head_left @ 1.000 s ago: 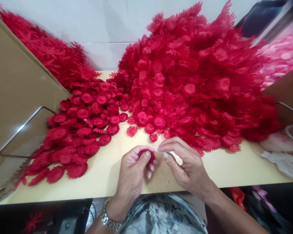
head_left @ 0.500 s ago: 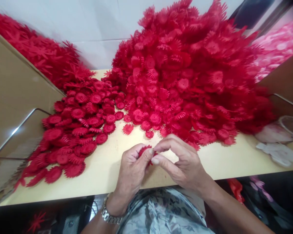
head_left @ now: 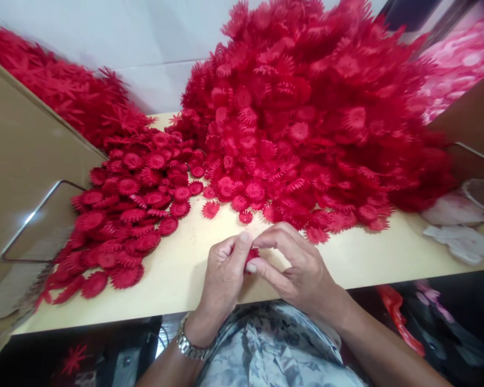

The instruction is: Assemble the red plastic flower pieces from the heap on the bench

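Close in front of my body, both hands meet above the front part of the table [head_left: 185, 274]. A small red fringed flower piece [head_left: 253, 256] sits between them, mostly covered by fingers. My left hand [head_left: 227, 266] is closed round it from the left, thumb pointing up. From the right, my right hand [head_left: 300, 263] pinches its edge between thumb and forefinger. Loose red fringed discs, among them a single disc [head_left: 211, 209], lie just beyond the hands. To the left spreads a heap of thicker red layered flower pieces [head_left: 133, 215].
A tall pile of red fringed discs [head_left: 298, 129] rises against the wall. Cardboard [head_left: 28, 161] with a metal wire handle stands at left, red star-shaped petals [head_left: 64, 91] behind it. At right are a clear plastic cup [head_left: 482, 196], white scraps [head_left: 462, 242] and pink pieces [head_left: 460, 75].
My left thumb has lifted and straightened, and the flower piece has turned lower between the hands. The right hand keeps its pinch. The view has shifted slightly.
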A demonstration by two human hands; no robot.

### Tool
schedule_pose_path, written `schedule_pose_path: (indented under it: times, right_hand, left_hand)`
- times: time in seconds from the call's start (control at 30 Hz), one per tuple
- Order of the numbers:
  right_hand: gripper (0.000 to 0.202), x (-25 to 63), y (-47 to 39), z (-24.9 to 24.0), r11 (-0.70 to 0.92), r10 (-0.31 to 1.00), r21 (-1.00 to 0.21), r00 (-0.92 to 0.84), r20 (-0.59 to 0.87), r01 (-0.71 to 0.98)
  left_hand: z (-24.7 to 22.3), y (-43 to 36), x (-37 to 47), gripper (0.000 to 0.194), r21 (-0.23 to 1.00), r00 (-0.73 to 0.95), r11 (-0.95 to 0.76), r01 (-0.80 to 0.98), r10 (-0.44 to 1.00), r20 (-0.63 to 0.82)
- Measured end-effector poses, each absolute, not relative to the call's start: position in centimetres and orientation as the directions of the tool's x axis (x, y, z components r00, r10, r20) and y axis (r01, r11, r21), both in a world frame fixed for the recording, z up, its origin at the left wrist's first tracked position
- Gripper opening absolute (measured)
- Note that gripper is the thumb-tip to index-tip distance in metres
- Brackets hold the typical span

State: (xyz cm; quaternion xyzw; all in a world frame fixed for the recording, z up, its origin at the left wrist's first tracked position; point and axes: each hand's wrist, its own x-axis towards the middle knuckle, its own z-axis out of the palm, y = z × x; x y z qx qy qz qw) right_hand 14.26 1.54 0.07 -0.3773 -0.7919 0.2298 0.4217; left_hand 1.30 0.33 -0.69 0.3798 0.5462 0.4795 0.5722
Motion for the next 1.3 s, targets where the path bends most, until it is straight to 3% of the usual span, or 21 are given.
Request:
schedule_pose_path:
  times: [0.23, 0.43, 0.53, 0.67, 0.77, 0.9, 1.0, 1.07, 1.17, 1.23, 1.3]
  right_hand:
    - [0.018, 14.6, 1.3, -0.3, 0.726, 0.681, -0.485, -0.414, 0.604, 0.488]
    - [0.01, 14.8, 1.3, 0.3, 0.645, 0.763, -0.623, -0.427, 0.486, 0.443]
    - [0.012, 14.8, 1.5, 0.2, 0.618, 0.785, -0.666, -0.374, 0.494, 0.417]
    - [0.012, 14.5, 1.5, -0.4, 0.592, 0.806, -0.693, -0.279, 0.522, 0.412]
    - [0.01, 14.2, 1.3, -0.8, 0.5, 0.865, -0.764, -0.201, 0.459, 0.408]
    - [0.012, 13.9, 1.7, -0.8, 0.248, 0.963, -0.936, -0.173, 0.208, 0.251]
    - [0.012, 14.3, 3.5, -0.2, 0.252, 0.968, -0.944, -0.055, 0.246, 0.212]
    - [0.008, 14.8, 5.6, 0.4, 0.353, 0.92, -0.869, 0.037, 0.389, 0.347]
    - [0.012, 15.6, 8.9, 1.3, 0.542, 0.783, -0.536, -0.157, 0.602, 0.647]
    - [0.018, 16.0, 10.5, 1.7, 0.571, 0.716, -0.28, -0.3, 0.63, 0.772]
    - [0.019, 16.3, 11.5, 2.0, 0.514, 0.708, -0.121, -0.34, 0.619, 0.85]
  left_hand:
    - [0.1, 0.2, 1.4, 0.052, 0.962, 0.006, 0.249, 0.115, 0.968, -0.251]
    - [0.0, -0.2, 1.1, 0.055, 0.949, 0.032, 0.242, 0.202, 0.967, -0.253]
    - [0.1, -0.3, 0.7, 0.049, 0.968, 0.126, 0.203, 0.148, 0.967, -0.222]
    - [0.3, -0.3, 0.7, 0.02, 0.982, 0.247, 0.188, -0.013, 0.952, -0.179]
    - [-0.1, -0.3, 0.9, 0.021, 0.955, 0.226, 0.278, -0.102, 0.942, -0.25]
    - [-0.5, -0.3, 0.7, 0.022, 0.908, 0.197, 0.357, -0.22, 0.928, -0.318]
    - [-0.3, -0.3, 0.5, 0.018, 0.892, 0.15, 0.375, -0.253, 0.926, -0.347]
    - [0.0, -0.1, 0.5, 0.017, 0.87, 0.115, 0.399, -0.29, 0.917, -0.382]
    - [0.7, 0.4, 0.6, 0.019, 0.817, 0.129, 0.434, -0.381, 0.899, -0.417]
    - [1.0, 0.6, 0.6, 0.027, 0.772, 0.169, 0.448, -0.451, 0.892, -0.419]
    - [1.0, 0.8, 0.4, 0.027, 0.725, 0.204, 0.459, -0.513, 0.886, -0.416]
